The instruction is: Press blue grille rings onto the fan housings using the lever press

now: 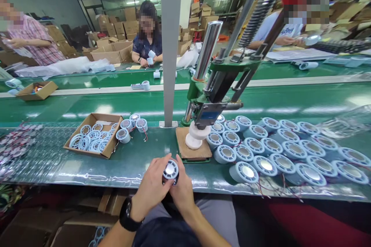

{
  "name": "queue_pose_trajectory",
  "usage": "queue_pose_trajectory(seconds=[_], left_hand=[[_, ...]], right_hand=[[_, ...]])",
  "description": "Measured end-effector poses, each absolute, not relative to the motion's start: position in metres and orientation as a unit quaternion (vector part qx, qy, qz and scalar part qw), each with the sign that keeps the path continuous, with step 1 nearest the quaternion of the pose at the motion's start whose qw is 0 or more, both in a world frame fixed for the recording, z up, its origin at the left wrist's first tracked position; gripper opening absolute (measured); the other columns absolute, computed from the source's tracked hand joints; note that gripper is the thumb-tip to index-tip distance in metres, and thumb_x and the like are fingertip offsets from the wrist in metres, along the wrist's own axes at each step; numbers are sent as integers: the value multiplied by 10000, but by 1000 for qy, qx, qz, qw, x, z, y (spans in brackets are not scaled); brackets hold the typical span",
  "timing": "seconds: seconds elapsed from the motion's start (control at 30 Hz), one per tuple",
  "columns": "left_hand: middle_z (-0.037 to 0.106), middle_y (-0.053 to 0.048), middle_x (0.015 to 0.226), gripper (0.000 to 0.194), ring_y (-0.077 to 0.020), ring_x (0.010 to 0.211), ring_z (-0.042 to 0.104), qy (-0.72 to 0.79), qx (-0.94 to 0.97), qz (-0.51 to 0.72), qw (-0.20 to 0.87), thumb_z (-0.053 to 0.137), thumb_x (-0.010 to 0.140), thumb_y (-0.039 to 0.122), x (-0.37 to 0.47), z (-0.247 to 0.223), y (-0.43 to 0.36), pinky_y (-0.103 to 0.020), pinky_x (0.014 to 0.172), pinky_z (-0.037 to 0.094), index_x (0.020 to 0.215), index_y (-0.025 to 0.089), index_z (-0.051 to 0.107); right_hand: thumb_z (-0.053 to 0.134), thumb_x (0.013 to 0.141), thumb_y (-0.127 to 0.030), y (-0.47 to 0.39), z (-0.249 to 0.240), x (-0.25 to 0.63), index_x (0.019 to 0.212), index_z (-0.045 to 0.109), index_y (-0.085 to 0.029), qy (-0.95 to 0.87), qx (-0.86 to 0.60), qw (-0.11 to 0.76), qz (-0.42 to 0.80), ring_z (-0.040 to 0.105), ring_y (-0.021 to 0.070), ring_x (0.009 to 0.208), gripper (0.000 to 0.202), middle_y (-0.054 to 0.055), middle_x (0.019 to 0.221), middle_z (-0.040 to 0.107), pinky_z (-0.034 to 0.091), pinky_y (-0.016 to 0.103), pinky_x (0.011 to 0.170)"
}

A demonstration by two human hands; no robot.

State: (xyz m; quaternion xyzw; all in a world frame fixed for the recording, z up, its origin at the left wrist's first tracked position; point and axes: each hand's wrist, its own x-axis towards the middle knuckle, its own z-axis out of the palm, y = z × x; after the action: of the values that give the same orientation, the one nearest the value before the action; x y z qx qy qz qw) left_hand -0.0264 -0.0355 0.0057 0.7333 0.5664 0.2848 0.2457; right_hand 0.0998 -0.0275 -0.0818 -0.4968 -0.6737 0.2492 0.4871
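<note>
Both my hands hold one round part (170,170) with a light-blue slotted ring and a silver centre, near the table's front edge. My left hand (152,183), with a black watch on its wrist, wraps the part from the left. My right hand (183,189) closes on it from the right. Just beyond my hands stands a green hand press (207,112) with a white round pad (193,141) on a brown board. To the left, a cardboard box (107,151) holds several loose blue rings (94,135), and several blue cylinders (123,135) stand beside it.
Several rows of blue cylinders with wires (281,162) cover the right side of the green table (139,162). A grey post (169,46) rises behind the press. Small wired parts (17,142) lie far left. Across the belt, people handle parts; a small box (37,90) sits there.
</note>
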Motion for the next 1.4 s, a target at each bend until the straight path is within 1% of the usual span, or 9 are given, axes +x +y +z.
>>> queue_pose_trajectory(seconds=[0.23, 0.43, 0.53, 0.73, 0.83, 1.0, 1.13, 1.3, 1.4], left_hand=[[591, -90, 1357, 705, -250, 1275, 508, 602, 679, 327, 265, 576, 754, 77, -20, -5, -37, -480, 1108, 429, 1432, 210, 437], [573, -145, 1388, 590, -264, 1295, 535, 610, 635, 373, 291, 566, 766, 165, -15, -28, -39, -443, 1110, 431, 1352, 139, 508], [680, -116, 1230, 566, -262, 1137, 640, 610, 628, 360, 322, 622, 687, 165, -20, -20, -24, -407, 1026, 493, 1252, 142, 587], [731, -72, 1085, 530, -238, 983, 678, 547, 664, 388, 329, 696, 635, 192, -13, 30, 43, -354, 933, 514, 1160, 148, 641], [733, -76, 1059, 510, -233, 964, 676, 517, 655, 424, 353, 709, 630, 185, -1, 37, 70, -343, 910, 516, 1134, 136, 649], [723, -83, 1067, 511, -236, 974, 666, 493, 645, 435, 389, 741, 626, 173, 10, 28, 89, -348, 920, 505, 1127, 129, 652], [703, -105, 1152, 598, -257, 1037, 644, 405, 659, 418, 477, 808, 626, 246, 25, 23, 98, -363, 946, 487, 1185, 123, 637], [698, -127, 1186, 617, -265, 1071, 640, 345, 642, 414, 545, 854, 619, 316, 39, 18, 116, -383, 983, 470, 1162, 107, 647], [705, -131, 1174, 616, -267, 1069, 642, 351, 652, 404, 537, 869, 608, 321, 38, 14, 119, -396, 996, 465, 1143, 100, 659]], right_hand=[[463, 855, -107, -30, -78, 94, 1499, 329, -129, -696, -505, 482, 164, 677, 215, 1088, 658, 139, 1252, 641, 593, 320, 880], [518, 795, -73, -23, -53, 127, 1455, 429, -143, -809, -464, 317, 174, 616, 255, 1195, 669, 135, 1360, 568, 580, 396, 956], [644, 795, -157, -3, 20, 173, 1488, 387, -192, -861, -389, 299, 132, 592, 271, 1225, 740, 118, 1389, 545, 579, 421, 965], [588, 924, -233, 76, 254, 237, 1352, 536, -144, -724, -418, 510, -206, 529, 253, 1259, 441, 87, 1305, 587, 433, 471, 1100], [495, 961, -193, 126, 314, 237, 1332, 531, -75, -708, -449, 540, -74, 623, 138, 1051, 391, 94, 1172, 648, 501, 323, 948], [224, 984, -61, 172, 315, 232, 1080, 597, 74, -747, -408, 512, 114, 604, 17, 520, 408, 73, 783, 683, 441, 141, 541], [264, 1007, -155, 167, 318, 242, 1032, 594, 77, -772, -399, 470, 153, 623, -4, 551, 404, 69, 790, 698, 447, 127, 588], [412, 960, -373, 167, 353, 261, 1075, 631, 36, -822, -465, 287, 158, 687, 52, 773, 478, 114, 1006, 709, 529, 297, 791], [475, 905, -427, 180, 369, 266, 1025, 659, 19, -854, -457, 195, 157, 685, 71, 852, 497, 138, 1119, 681, 527, 277, 777]])
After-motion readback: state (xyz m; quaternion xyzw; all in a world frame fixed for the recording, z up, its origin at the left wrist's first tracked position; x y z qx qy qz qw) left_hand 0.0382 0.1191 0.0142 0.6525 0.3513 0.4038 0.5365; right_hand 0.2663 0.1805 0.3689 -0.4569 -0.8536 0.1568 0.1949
